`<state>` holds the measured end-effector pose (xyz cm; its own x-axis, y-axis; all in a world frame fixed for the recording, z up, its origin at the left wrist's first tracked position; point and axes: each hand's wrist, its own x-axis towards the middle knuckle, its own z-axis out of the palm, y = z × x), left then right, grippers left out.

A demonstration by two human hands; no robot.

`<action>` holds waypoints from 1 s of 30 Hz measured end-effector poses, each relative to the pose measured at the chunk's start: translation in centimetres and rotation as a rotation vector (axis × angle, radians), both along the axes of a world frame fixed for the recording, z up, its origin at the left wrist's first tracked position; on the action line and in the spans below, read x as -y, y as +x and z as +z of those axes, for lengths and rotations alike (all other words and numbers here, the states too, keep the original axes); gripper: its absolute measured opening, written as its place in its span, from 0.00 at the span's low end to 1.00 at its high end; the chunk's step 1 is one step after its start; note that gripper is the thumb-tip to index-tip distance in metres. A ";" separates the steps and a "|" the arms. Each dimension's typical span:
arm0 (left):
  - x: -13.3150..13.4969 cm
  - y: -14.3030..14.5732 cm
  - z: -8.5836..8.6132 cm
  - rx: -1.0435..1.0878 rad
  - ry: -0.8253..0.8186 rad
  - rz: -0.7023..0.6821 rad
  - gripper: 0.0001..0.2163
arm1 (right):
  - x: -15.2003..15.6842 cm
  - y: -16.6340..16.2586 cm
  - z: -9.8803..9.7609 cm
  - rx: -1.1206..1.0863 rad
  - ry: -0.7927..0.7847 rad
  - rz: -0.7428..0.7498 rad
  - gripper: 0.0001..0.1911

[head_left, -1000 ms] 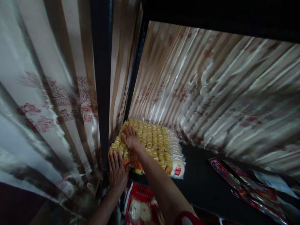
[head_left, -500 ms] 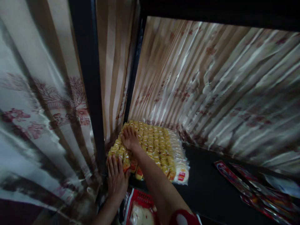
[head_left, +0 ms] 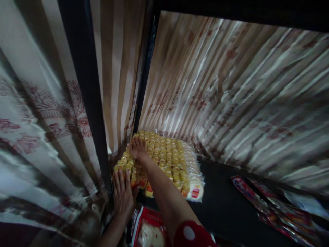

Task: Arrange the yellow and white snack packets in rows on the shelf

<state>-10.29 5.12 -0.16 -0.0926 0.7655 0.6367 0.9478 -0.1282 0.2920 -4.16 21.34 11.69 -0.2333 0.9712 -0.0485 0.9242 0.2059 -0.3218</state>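
Rows of small yellow wrapped packets (head_left: 164, 156) lie side by side on a dark shelf, filling its left corner. My right hand (head_left: 138, 148) rests on top of them toward the back left, fingers stretched out. Flat against the front left edge of the rows, my left hand (head_left: 123, 193) has its fingers apart and thumb out. Neither hand is wrapped round a packet. Along the right side of the yellow rows runs a line of clear-wrapped white packets (head_left: 195, 188), the front one with a red label.
Below the shelf edge shows a red-and-white package (head_left: 150, 230) with pale round pieces. Long shiny red packets (head_left: 249, 193) lie on the dark shelf (head_left: 218, 202) at right. Pleated printed curtains (head_left: 205, 85) hang behind, and a dark post (head_left: 84, 85) stands at left.
The view has shifted slightly, so everything sits a little farther left. My right hand has slid slightly toward the left edge of the rows. My left hand keeps its place at the front corner.
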 end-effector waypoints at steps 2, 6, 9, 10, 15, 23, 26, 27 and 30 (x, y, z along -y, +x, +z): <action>0.2 -0.1 0.3 0.014 -0.022 -0.003 0.35 | 0.4 0.4 0.9 -0.069 0.056 -0.002 0.31; 0.6 -0.3 0.7 0.044 -0.049 -0.019 0.34 | 4.4 2.3 2.5 -0.289 0.348 -0.083 0.28; 0.8 -0.5 0.9 0.076 -0.060 -0.017 0.34 | 10.6 4.6 1.4 -0.494 0.526 -0.118 0.24; 0.8 -0.5 1.0 0.083 -0.057 -0.018 0.34 | 13.0 5.4 0.6 -0.540 0.560 -0.140 0.23; 1.2 -0.6 1.2 0.082 -0.007 -0.057 0.33 | 24.1 9.6 -5.5 -0.539 0.542 -0.249 0.16; 1.4 -0.8 1.4 0.080 -0.008 -0.082 0.26 | 31.0 14.6 -9.9 -0.502 0.461 -0.429 0.16; 1.9 -1.0 1.3 0.073 0.017 -0.078 0.25 | 31.2 15.2 -9.5 -0.547 0.468 -0.451 0.16; 2.2 -1.1 1.4 0.057 0.033 -0.095 0.25 | 31.2 15.3 -9.3 -0.566 0.463 -0.454 0.16; 3.7 -0.6 1.7 -0.025 0.039 -0.277 0.20 | 30.9 15.0 -8.6 -0.619 0.449 -0.470 0.16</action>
<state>-10.90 1.38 1.55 0.1334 0.7345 0.6654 0.8818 -0.3944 0.2586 10.86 -9.57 3.13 0.3354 0.8700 0.3613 0.6323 0.0764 -0.7709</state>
